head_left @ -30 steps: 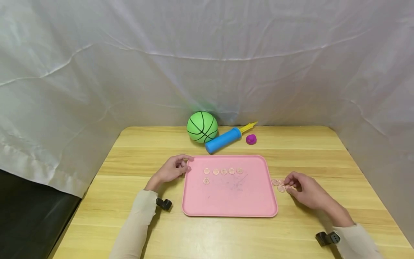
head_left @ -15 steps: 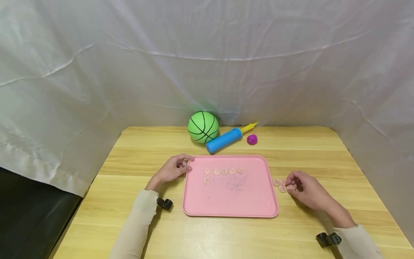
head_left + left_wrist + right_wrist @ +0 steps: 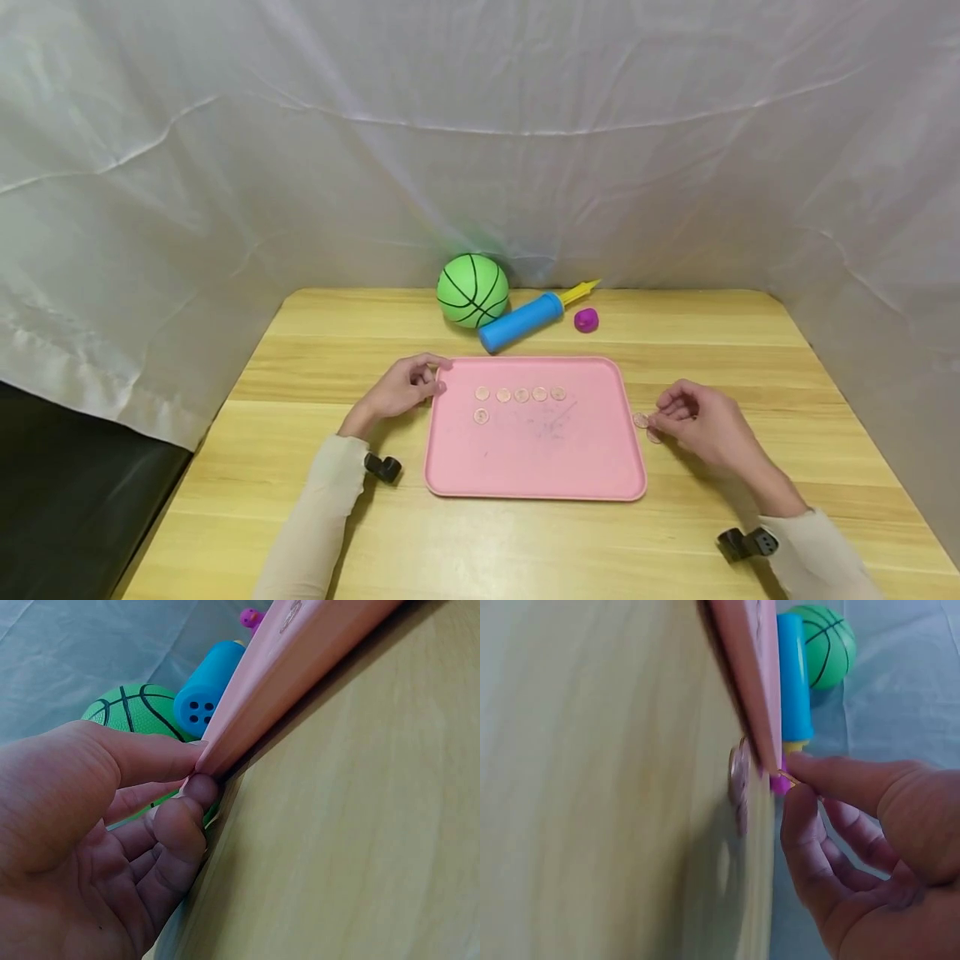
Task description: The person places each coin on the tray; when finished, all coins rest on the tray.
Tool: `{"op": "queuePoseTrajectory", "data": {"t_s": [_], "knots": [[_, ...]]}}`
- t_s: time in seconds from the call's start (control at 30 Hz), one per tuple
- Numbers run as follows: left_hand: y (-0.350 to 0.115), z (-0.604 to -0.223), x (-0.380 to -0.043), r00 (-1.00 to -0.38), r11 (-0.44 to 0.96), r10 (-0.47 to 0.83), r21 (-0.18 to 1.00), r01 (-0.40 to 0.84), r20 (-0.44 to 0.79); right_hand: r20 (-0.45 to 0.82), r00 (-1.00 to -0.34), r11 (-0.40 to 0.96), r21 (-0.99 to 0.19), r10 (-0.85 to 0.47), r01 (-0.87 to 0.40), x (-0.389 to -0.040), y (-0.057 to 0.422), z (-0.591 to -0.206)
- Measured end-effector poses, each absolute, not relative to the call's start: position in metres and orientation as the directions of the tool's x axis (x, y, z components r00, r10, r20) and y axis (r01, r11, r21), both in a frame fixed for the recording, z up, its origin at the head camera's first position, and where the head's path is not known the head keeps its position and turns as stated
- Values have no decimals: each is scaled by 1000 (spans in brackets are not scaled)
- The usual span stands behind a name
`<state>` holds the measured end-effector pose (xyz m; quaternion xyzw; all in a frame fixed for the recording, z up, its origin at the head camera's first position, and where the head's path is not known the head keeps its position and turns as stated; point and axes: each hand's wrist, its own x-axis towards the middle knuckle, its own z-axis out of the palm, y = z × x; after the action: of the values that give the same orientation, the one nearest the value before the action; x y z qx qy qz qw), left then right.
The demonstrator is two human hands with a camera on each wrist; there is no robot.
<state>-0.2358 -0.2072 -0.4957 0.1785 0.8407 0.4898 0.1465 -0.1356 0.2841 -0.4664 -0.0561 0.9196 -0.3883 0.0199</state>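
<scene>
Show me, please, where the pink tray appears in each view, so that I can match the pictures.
Head: the pink tray lies in the lower middle, slightly right of centre.
Left wrist: it slants from near centre up to the top edge; the left hand pinches its rim.
Right wrist: a narrow wedge from top centre to about mid-height.
Shared landmark: the green ball.

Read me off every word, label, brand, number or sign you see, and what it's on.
No text can be read.
Coins on and beside the tray: markings too small or blurred.
On the tray: faint dark marks, no legible letters.
Ball: black lines, no lettering visible.
Pump: no lettering visible.
</scene>
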Motion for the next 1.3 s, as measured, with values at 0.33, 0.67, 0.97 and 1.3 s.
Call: {"op": "queuePoseTrajectory", "data": {"t_s": [0.33,0.67,0.97,1.3], "knots": [[-207,-494,-241,-890,461,452,870,176,-60,2,-988,635,-765,-156,-102,-149,253,-453],[-206,-491,-240,-892,444,447,882,159,-64,-60,-977,575,-815,-207,-72,-158,209,-455],[-206,-491,-238,-893,451,444,881,146,-79,-66,-968,560,-824,-241,-84,-165,180,-458],[-207,-493,-236,-895,446,438,886,128,-91,-45,-946,583,-797,-322,-160,-172,161,-462]]}}
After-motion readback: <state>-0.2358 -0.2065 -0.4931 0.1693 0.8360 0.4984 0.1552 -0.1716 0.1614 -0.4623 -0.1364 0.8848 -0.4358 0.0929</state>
